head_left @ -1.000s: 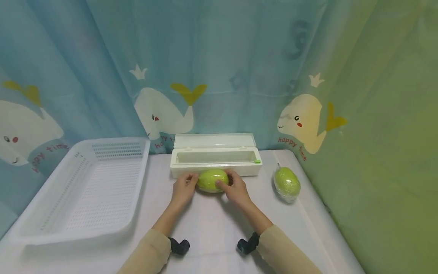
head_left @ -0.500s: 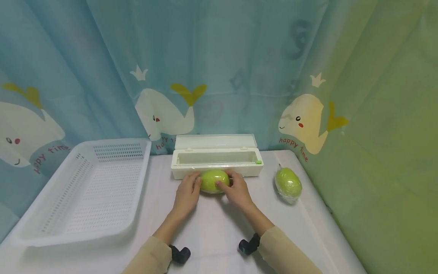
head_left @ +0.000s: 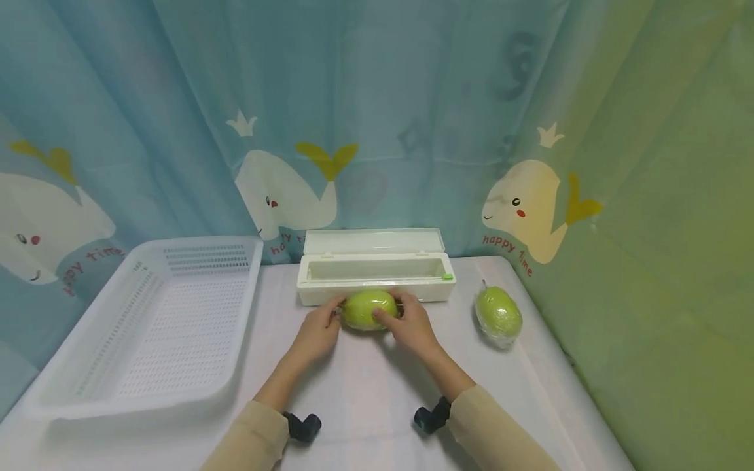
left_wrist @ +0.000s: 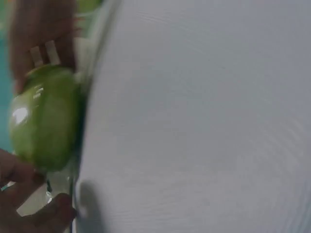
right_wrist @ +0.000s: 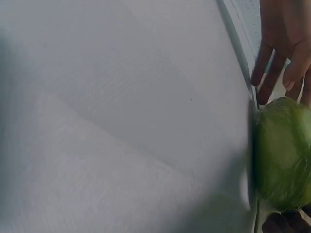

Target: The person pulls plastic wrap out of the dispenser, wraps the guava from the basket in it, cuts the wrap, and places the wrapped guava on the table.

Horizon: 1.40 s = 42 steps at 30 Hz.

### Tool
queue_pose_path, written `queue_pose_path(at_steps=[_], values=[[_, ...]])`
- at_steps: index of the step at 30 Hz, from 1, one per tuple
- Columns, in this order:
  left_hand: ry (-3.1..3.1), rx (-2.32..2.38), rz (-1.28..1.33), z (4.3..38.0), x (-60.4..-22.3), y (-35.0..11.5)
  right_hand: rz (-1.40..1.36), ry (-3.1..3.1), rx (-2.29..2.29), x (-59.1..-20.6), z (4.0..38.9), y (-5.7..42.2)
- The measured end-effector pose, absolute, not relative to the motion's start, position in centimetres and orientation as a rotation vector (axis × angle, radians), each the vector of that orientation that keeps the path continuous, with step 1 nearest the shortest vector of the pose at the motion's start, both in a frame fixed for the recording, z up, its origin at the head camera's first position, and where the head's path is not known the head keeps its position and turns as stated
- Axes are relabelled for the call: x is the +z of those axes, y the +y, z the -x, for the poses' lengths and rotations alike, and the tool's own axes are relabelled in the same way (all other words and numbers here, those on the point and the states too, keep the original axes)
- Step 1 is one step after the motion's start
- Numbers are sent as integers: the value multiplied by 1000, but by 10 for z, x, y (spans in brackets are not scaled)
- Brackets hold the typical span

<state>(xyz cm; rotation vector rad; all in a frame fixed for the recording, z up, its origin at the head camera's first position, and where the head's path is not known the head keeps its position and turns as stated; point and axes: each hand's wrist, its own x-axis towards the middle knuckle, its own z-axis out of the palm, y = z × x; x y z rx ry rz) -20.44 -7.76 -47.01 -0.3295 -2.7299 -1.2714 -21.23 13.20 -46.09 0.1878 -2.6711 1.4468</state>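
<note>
A green oval fruit [head_left: 370, 310] wrapped in shiny clear film lies crosswise in front of a white box [head_left: 377, 281] with its lid raised and a small green slider at its right end. My right hand [head_left: 412, 327] grips the fruit's right end, thumb across its near side and fingers behind. At the other end is my left hand [head_left: 318, 333], its fingertips right at the film. In the left wrist view, thumb and finger stand apart beside the fruit [left_wrist: 46, 119], with shiny film between them. The right wrist view shows the left hand's fingers [right_wrist: 265, 68] mostly straight.
Another film-wrapped green fruit [head_left: 498, 316] lies on the right of the white-covered table [head_left: 365, 405]. To the left stands a large white perforated basket [head_left: 252, 314]. A blue whale-print curtain [head_left: 389, 118] hangs behind, and green cloth [head_left: 665, 261] on the right.
The left hand closed in on the fruit's left end with flatter fingers, then drew back slightly to the left. The right hand keeps its grip, and the fruit has barely moved.
</note>
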Motion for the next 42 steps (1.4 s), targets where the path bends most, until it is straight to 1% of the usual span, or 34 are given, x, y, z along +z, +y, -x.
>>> queue_pose_path(at_steps=[3, 10, 16, 22, 27, 37, 42], values=[[-2614, -1441, 235, 204, -466, -88, -202, -2682, 1417, -461, 213, 133], [-2346, -1453, -26, 208, -461, -105, -228, -2654, 1388, -454, 209, 139], [-2441, -1639, -205, 222, -461, -113, -261, -2532, 1287, -438, 218, 168], [-2558, -1677, -226, 237, -470, -118, -187, -2562, 1000, -426, 242, 210], [-2556, -1646, -258, 241, -475, -119, -183, -2694, 761, -420, 254, 236], [-2550, -1547, -191, 247, -483, -123, -226, -2769, 581, -417, 263, 246], [-2571, -1463, -205, 246, -483, -124, -337, -2760, 560, -415, 268, 247]])
